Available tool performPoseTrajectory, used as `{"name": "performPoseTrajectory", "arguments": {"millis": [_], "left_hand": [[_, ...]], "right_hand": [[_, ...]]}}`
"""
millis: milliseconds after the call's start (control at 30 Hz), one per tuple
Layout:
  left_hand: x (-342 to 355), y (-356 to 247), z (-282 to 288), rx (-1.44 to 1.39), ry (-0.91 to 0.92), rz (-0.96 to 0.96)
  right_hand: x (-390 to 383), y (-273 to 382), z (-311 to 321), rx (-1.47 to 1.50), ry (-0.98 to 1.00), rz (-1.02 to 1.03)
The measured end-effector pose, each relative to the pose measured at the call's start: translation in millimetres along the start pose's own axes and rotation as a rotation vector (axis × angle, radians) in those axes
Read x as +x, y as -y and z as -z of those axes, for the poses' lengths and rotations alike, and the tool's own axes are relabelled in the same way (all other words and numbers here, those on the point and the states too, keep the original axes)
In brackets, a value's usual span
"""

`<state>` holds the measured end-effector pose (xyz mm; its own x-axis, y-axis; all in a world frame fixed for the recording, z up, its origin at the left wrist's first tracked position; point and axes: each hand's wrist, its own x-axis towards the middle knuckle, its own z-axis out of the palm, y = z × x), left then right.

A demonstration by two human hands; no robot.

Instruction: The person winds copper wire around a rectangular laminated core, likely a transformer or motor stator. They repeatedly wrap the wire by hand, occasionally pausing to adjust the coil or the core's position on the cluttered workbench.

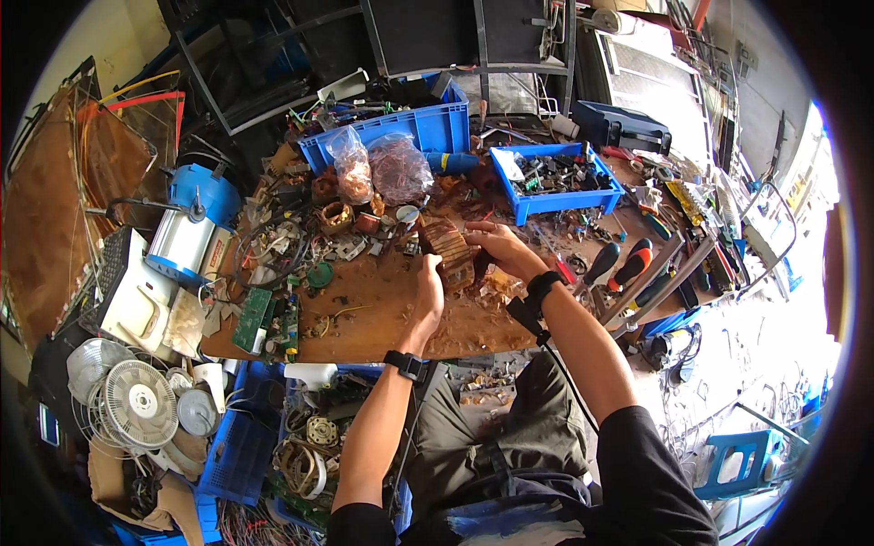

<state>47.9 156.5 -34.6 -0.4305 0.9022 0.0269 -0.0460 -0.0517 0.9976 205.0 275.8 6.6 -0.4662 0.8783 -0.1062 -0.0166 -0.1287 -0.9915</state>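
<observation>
Between my two hands, just above the wooden workbench (pixel 378 314), is a brown, ridged block with coppery strips (pixel 446 244); it looks like a transformer or motor core, though its exact kind is unclear. My left hand (pixel 430 284) grips its near left side, thumb up along the edge. On the right, my right hand (pixel 503 247) holds the upper right side, fingers bent over the top. Part of the block is hidden behind the fingers. Yellowish scraps (pixel 496 287) lie on the bench beside my right hand.
Blue crates of electronic parts stand at the back (pixel 451 127) and back right (pixel 569 196). Bags of copper wire (pixel 401 168) sit behind my hands. Screwdrivers (pixel 631 264) and upright metal bars (pixel 660 282) are to the right. Green circuit boards (pixel 257 318) lie left.
</observation>
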Motion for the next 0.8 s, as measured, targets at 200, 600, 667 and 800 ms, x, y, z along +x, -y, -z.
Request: {"name": "performPoseTrajectory", "arguments": {"millis": [200, 600, 667, 800], "left_hand": [[27, 27, 32, -0.167, 0.089, -0.047], [-18, -21, 20, 0.047, -0.135, -0.308], [-7, 3, 35, 0.001, -0.105, -0.451], [-38, -23, 25, -0.333, -0.204, -0.378]], "right_hand": [[-6, 21, -15, -0.316, -0.175, 0.278], [-132, 137, -78, -0.722, -0.077, 0.954], [-139, 139, -105, -0.627, -0.027, 1.084], [-122, 131, -100, -0.426, -0.016, 0.913]]}}
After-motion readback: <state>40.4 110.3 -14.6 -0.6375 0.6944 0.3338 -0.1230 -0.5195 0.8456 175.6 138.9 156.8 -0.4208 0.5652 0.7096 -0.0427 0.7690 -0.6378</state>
